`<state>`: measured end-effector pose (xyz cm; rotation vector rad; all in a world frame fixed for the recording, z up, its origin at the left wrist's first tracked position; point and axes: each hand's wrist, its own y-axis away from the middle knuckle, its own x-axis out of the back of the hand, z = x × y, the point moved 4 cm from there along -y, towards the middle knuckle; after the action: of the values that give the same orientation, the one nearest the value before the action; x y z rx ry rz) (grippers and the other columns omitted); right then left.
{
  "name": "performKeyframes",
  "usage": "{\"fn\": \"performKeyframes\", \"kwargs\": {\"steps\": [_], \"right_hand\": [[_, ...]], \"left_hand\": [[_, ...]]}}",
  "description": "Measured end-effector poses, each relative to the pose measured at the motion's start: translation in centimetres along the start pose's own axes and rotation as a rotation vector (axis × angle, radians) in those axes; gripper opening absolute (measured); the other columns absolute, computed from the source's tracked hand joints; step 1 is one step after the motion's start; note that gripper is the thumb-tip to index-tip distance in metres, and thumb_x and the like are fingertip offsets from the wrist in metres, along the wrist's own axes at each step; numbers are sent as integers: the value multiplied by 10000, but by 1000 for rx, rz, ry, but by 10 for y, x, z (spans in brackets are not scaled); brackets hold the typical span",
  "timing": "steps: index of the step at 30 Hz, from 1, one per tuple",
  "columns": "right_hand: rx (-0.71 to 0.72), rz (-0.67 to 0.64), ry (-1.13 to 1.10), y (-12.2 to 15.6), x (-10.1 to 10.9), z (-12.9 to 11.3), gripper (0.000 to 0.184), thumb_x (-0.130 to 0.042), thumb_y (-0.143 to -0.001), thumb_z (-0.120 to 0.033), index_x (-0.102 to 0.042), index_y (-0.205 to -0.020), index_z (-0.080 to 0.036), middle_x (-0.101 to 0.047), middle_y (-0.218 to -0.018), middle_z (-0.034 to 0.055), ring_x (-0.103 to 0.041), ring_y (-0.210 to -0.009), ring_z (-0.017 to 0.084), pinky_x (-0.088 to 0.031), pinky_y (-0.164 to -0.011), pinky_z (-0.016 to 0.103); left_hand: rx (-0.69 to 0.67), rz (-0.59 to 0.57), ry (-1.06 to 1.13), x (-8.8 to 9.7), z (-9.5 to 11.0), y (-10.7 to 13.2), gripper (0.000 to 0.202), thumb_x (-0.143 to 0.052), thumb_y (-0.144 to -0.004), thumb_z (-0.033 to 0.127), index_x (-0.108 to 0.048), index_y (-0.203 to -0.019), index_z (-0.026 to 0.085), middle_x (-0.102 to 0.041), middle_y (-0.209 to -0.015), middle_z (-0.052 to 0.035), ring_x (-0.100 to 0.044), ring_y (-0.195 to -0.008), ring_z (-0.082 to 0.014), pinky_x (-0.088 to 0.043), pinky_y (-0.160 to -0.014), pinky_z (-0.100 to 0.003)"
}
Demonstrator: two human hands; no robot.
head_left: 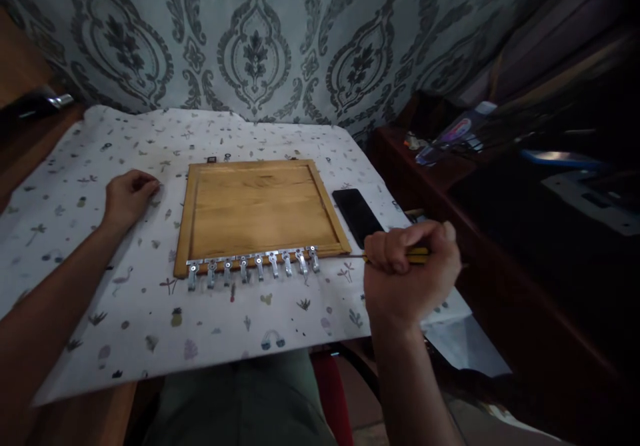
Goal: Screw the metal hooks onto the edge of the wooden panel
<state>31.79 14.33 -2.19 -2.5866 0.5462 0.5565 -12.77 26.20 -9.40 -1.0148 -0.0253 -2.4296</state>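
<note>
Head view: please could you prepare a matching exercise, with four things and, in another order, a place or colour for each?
1. Board
2. Metal pieces
3. Phone
4. Tool

A. in a row along the near edge
B. gripped in the right hand
C. yellowish brown
D. black

Pairs: 1-C, 2-A, 3-D, 4-B

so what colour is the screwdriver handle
The screwdriver handle is yellow and black, in the head view.
</note>
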Motion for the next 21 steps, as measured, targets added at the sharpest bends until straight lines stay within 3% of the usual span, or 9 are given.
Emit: {"fn": "performKeyframes", "kwargs": {"steps": [6,21], "right_hand": [[-7,4,1,-5,-8,18,419,-680,-916,-445,-496,-607,-230,-271,-397,-117,-179,-359,60,-226,-414,231],[-17,7,28,-6,-12,29,425,-676,-899,-496,-508,-606,-238,-264,-390,-121,-173,-349,62,-182,-403,234]], "left_hand": [[-61,-11,-53,1,-1,-1,137,-671,-818,187,-710,-927,113,-594,-728,44,-525,-718,-97,-411,-736,-203],[-62,-2,-77,2,10,6,107,-670,-800,186,-681,-885,121,-574,-684,53,-511,-687,-93,-412,-702,-204]]}}
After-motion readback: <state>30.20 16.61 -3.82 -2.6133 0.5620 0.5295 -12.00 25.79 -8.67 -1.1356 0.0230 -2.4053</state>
